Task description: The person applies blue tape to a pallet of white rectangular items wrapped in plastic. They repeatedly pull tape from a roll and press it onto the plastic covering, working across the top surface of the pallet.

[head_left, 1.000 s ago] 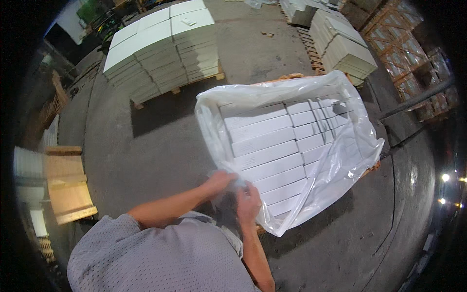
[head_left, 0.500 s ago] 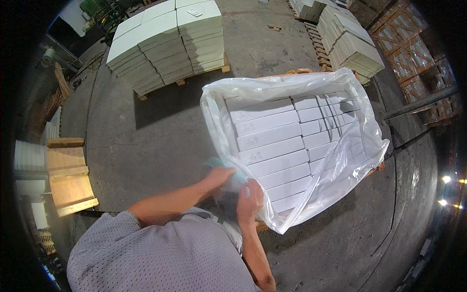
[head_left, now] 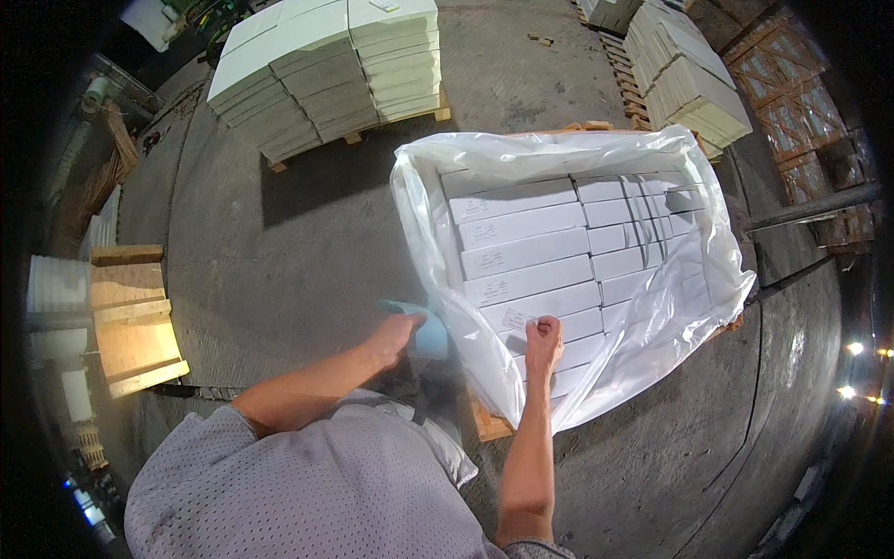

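Spreading under everything, the grey concrete floor (head_left: 307, 252) bears a tall block of stacked off-white slabs (head_left: 317, 88). Nearer the person, loose translucent white plastic sheeting (head_left: 643, 368) stands around long white cartons (head_left: 526, 261), its mouth open, probably to leave their upper faces within reach; the cartons lie in tight rows, likely bracing one another. The left hand (head_left: 399, 335), just outside the sheeting, is curled round a pale blue flexible sheet (head_left: 431, 337), seemingly keeping it clear of the cartons; blur hides its exact shape. The right hand (head_left: 544, 331) reaches over the cartons, thumb and fingers pinched together on one end of a small pale rectangular label (head_left: 515, 320). Several cartons carry dark print near their left ends; that, like the label's, is too small to read.
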{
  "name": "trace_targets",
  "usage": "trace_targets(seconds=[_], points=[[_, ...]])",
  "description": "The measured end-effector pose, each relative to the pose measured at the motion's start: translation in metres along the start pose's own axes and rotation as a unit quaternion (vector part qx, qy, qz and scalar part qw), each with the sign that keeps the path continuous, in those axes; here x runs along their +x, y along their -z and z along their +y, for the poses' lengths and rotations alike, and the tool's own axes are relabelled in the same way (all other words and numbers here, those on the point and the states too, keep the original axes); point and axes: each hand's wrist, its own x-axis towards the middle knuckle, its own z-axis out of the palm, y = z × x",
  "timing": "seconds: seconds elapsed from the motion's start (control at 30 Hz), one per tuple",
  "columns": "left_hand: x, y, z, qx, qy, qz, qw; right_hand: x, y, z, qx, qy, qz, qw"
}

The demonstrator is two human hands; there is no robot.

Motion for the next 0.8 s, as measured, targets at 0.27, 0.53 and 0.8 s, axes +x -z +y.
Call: trace_targets(seconds=[0.27,0.53,0.8], points=[[-0.003,0.014,-0.010,0.004,-0.006,0.006,1.000,0.024,-0.029,0.020,-0.148,0.080,-0.115,0.979],[-0.008,0.009,-0.008,0.016,-0.021,0.047,0.999,0.016,-0.047,0.019,-0.216,0.144,-0.084,0.962],[0.007,0.007,-0.015,0.037,-0.010,0.028,0.999,0.000,-0.054,0.015,-0.269,0.207,0.059,0.939]])
